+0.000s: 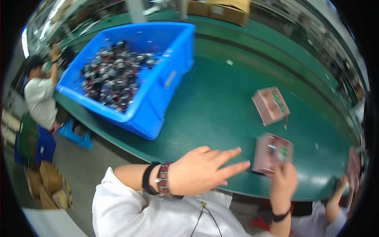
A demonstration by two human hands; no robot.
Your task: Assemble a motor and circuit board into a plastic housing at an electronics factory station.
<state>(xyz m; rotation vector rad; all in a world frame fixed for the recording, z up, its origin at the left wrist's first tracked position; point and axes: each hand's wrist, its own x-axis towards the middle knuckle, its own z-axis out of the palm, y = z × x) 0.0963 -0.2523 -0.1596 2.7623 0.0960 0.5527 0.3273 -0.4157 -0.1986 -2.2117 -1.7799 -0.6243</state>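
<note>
My left hand [205, 170] is over the near edge of the green work surface, its fingers stretched apart and pointing right, holding nothing. Just beyond its fingertips is a small pink open box [262, 156] with a green circuit board and a shiny part inside, somewhat blurred. At the near right corner of this box, my right hand [283, 181] has its fingers closed on the edge. A second pink box [262, 106] sits a little farther back, holding a green board, with a dark red wire hanging out at its right side.
A large blue bin [156, 102] full of small metal parts with wires [114, 75] stands at the left. Cardboard boxes [227, 14] rest on the far bench. One person [39, 91] sits at the far left; another person's arm [335, 201] reaches in at the lower right, near more pink pieces [353, 166].
</note>
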